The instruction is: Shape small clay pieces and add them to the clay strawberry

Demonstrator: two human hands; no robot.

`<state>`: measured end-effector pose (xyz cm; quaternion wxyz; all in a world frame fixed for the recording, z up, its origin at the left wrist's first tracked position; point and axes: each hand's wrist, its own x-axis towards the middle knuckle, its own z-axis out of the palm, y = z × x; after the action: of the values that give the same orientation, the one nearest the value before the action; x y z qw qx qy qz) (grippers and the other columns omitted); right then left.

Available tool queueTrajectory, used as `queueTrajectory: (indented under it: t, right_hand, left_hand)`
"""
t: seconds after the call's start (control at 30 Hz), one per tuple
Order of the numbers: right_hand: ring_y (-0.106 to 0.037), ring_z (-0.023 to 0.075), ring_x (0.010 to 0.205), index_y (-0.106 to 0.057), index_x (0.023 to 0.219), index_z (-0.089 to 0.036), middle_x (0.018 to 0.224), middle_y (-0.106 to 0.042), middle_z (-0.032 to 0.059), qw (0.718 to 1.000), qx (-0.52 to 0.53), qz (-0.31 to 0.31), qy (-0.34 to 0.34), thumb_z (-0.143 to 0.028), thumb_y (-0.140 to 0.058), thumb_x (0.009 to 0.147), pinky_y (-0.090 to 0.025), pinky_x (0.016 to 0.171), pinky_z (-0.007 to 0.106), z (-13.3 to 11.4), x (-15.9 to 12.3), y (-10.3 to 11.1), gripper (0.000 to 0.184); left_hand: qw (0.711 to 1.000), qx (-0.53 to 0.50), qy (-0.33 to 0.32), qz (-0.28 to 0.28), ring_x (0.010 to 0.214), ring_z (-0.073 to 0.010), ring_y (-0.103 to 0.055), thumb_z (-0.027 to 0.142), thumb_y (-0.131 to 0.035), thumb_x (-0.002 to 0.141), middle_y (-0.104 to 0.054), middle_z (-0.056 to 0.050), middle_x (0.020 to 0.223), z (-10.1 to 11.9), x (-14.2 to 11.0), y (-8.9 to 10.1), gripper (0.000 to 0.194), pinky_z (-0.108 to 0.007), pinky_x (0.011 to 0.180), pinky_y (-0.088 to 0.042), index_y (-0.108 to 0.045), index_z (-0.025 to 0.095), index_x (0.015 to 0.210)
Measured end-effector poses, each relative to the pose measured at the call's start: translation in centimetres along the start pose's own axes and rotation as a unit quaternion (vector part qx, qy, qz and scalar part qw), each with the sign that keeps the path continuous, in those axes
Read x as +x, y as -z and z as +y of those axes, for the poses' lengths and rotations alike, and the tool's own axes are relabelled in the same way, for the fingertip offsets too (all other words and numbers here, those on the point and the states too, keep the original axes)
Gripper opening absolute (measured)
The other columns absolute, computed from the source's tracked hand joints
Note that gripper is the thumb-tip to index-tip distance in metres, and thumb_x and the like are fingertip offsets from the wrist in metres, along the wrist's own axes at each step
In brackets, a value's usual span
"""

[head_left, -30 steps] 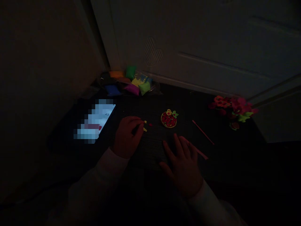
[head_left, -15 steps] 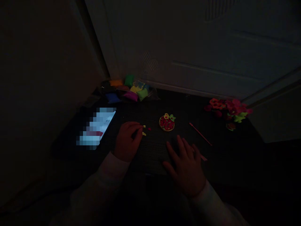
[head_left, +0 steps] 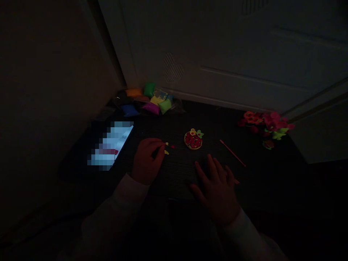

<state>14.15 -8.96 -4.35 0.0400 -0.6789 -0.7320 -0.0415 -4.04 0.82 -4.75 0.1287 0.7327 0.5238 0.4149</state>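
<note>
My left hand (head_left: 148,159) rests on the dark table with thumb and forefinger pinched together. At its fingertips are small yellow bits (head_left: 166,152), apparently modelling clay. Whether one is between the fingers is hard to tell in the dim light. A tiny red bit (head_left: 173,146) lies just to the right. Fingers spread, my right hand (head_left: 217,192) is over the table and partly covers a pink tool (head_left: 236,182). Beyond it lies a round red clay piece (head_left: 193,140) with a yellow rim and small yellow and green flowers on top.
A lit phone or tablet (head_left: 123,139), partly blurred out, is on the left. Packets of coloured clay (head_left: 150,107) are heaped at the back against a pale panel. A thin pink stick (head_left: 232,153) lies at the right, before a cluster of pink and red flowers (head_left: 272,121).
My right hand has shifted slightly right and now covers more of the pink tool. The left hand keeps its pinch by the yellow bits. The whole view has tilted a little.
</note>
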Motion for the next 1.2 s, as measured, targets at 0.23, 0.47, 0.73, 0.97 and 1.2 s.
queueTrajectory:
  t: [0.23,0.47,0.73,0.97,1.2]
  right_hand:
    - [-0.031,0.0305,0.121,-0.044,0.122,-0.03,0.136,-0.031,0.0147,1.0,0.012,-0.006,0.017,-0.057,-0.035,0.077,-0.022,0.094,0.052,0.2,0.2,0.0,0.053]
    - [-0.03,0.0312,0.121,-0.044,0.122,-0.026,0.135,-0.032,0.0171,0.999,0.027,-0.009,0.039,-0.055,-0.036,0.077,-0.024,0.093,0.053,-0.2,-0.2,0.0,0.054]
    - [-0.031,0.0327,0.12,-0.043,0.122,-0.021,0.133,-0.03,0.019,0.992,0.073,0.042,0.098,-0.037,-0.046,0.079,-0.031,0.089,0.054,0.1,-1.1,1.0,0.046]
    - [-0.047,0.0246,0.106,-0.06,0.091,-0.018,0.112,-0.054,0.0107,0.978,0.174,0.109,0.047,-0.029,-0.052,0.077,-0.042,0.084,0.044,1.2,0.4,-0.2,0.019]
    - [-0.052,0.0244,0.098,-0.063,0.08,-0.02,0.105,-0.06,0.0082,0.98,0.177,0.085,0.024,-0.024,-0.054,0.076,-0.043,0.082,0.045,-0.1,1.4,-0.4,0.01]
  left_hand:
    - [1.0,0.005,-0.004,0.005,0.086,-0.0182,-0.055,0.019,-0.051,0.076,-0.061,-0.008,0.087,-0.1,0.0,-0.1,0.015,-0.035,0.078,-0.045,-0.064,0.012,0.081]
    - [1.0,0.008,0.0,0.001,0.087,-0.0176,-0.055,0.019,-0.051,0.076,-0.061,-0.008,0.088,0.0,0.0,0.0,0.015,-0.035,0.08,-0.045,-0.063,0.013,0.081]
    - [1.0,0.006,-0.002,0.004,0.086,-0.0177,-0.055,0.019,-0.051,0.076,-0.061,-0.008,0.088,0.1,-0.1,0.0,0.014,-0.034,0.079,-0.045,-0.063,0.013,0.081]
    - [1.0,0.002,-0.014,0.01,0.086,-0.0177,-0.055,0.018,-0.051,0.076,-0.061,-0.009,0.087,0.0,-0.1,-0.1,0.015,-0.034,0.079,-0.045,-0.064,0.011,0.081]
    - [1.0,0.0,-0.01,0.008,0.086,-0.0176,-0.055,0.018,-0.051,0.076,-0.061,-0.008,0.087,-0.1,0.0,0.0,0.014,-0.034,0.079,-0.045,-0.063,0.013,0.081]
